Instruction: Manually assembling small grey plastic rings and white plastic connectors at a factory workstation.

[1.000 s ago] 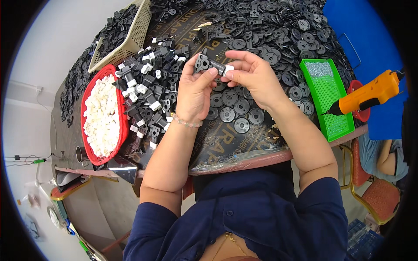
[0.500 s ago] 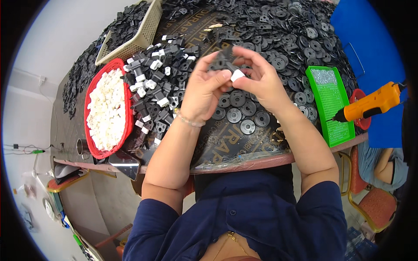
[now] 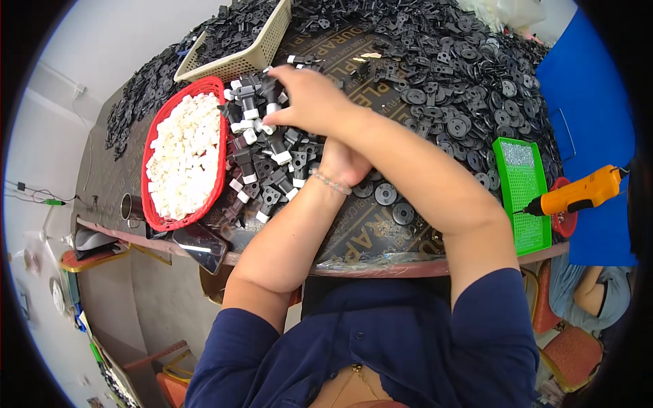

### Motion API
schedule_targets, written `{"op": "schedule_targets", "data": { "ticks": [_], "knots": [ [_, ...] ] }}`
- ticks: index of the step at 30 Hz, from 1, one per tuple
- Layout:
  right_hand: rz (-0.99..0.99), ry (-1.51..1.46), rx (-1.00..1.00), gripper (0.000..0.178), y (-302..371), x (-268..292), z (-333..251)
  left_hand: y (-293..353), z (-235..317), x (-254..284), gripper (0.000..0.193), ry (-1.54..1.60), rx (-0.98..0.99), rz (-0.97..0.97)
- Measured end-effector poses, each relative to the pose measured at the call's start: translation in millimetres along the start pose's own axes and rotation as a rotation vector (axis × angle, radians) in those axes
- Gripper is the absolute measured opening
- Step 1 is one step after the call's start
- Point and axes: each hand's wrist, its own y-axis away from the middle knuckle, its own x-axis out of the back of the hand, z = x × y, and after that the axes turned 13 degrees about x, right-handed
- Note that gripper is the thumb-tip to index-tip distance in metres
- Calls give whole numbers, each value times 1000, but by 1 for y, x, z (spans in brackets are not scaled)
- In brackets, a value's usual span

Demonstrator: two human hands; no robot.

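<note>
My right hand reaches across to the left, over a pile of black plastic parts with white caps. Between its thumb and index finger is one black part with a white cap, at the upper side of the pile. Under my right forearm lies my left hand, palm partly showing; its fingers are hidden, so what it holds, if anything, does not show. Loose black round discs lie just right of the left hand. A red basket of small white caps stands left of the pile.
A beige basket of black parts sits at the far left. More black parts and discs cover the far right. At right are a green tray and an orange electric screwdriver. A phone and metal cup are near the front-left edge.
My hands were together in front, holding a black part with a white cap. My right hand has moved left to the pile, crossing over my left hand. The view has shifted slightly.
</note>
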Motion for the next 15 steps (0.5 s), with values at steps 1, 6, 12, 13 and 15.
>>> {"op": "schedule_targets", "data": {
  "ticks": [1, 6, 12, 13, 15],
  "knots": [
    [-27, 87, 50, 84, -7, -20, 11, 2, 1, 3, 44, 72, 33, 5],
    [-87, -30, 98, 86, -25, -42, 8, 11, 14, 16, 38, 218, 44, -71],
    [120, 773, -173, 37, 5, 21, 114, 12, 16, -13, 32, 141, -13, 272],
    [4, 798, -125, 29, 23, 35, 140, 9, 14, -16, 31, 131, -6, 272],
    [-134, 728, -141, 20, 41, 52, 169, 6, 11, -19, 30, 116, 2, 284]
  ]
}}
